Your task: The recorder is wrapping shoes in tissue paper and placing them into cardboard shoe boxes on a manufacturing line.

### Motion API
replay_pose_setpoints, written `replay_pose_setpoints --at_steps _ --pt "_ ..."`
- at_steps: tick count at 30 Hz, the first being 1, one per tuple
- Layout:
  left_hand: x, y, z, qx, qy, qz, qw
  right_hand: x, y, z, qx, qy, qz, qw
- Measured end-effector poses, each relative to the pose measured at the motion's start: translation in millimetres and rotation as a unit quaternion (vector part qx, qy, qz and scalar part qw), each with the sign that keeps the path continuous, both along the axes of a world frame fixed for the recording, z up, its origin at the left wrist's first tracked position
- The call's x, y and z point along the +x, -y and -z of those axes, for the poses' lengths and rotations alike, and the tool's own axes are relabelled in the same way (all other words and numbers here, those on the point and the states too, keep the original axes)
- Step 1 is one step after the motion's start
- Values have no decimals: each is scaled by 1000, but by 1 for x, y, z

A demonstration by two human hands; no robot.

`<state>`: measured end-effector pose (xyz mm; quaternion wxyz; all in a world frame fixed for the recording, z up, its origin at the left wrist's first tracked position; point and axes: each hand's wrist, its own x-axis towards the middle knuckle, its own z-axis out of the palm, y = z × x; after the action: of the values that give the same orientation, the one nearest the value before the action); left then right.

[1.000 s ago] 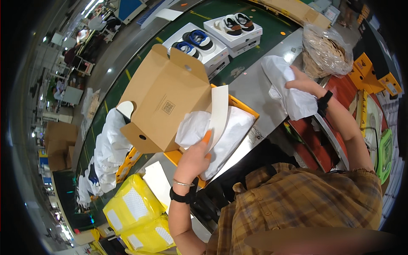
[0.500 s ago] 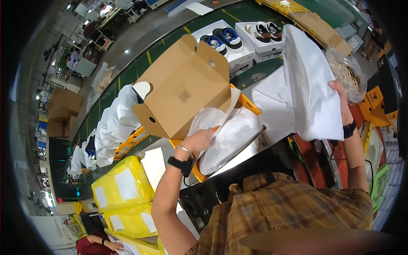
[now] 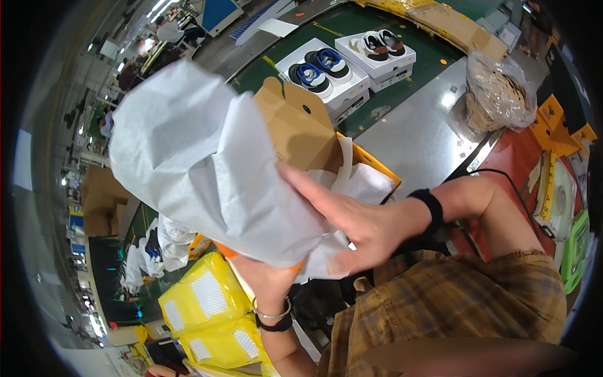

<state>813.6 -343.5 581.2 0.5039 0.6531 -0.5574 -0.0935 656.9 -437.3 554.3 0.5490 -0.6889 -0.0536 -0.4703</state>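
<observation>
In front of me I hold up a bulky bundle of white wrapping paper [image 3: 188,157]; whatever is inside it is hidden. My left hand [image 3: 267,279], with orange covers on its fingers, grips the bundle from underneath, its fingers partly hidden by the paper. On the bundle's near right side lies my right hand [image 3: 370,232], index finger stretched along the paper and thumb on its lower edge. Behind the bundle stands an orange shoebox [image 3: 377,164] with its brown lid [image 3: 301,135] raised. White paper [image 3: 364,183] shows inside the box.
Two white boxes with pairs of shoes, one pair with blue linings [image 3: 317,69] and another [image 3: 380,47], stand on the green belt [image 3: 251,78]. Yellow-wrapped packs [image 3: 204,292] lie at lower left. A clear plastic bag [image 3: 499,94] sits at right near orange box pieces [image 3: 553,125].
My left hand has come out of the box and now supports a paper bundle. My right hand has moved left with the white sheet, which now covers the bundle. The view has shifted.
</observation>
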Motion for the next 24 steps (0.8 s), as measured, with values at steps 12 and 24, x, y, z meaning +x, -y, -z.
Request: replay_pose_setpoints --at_steps 12,24 --pt "28 59 93 260 500 138 815 -9 80 181 -336 -445 86 826" --pt "28 50 138 367 444 185 796 -133 93 72 -134 -396 95 903"
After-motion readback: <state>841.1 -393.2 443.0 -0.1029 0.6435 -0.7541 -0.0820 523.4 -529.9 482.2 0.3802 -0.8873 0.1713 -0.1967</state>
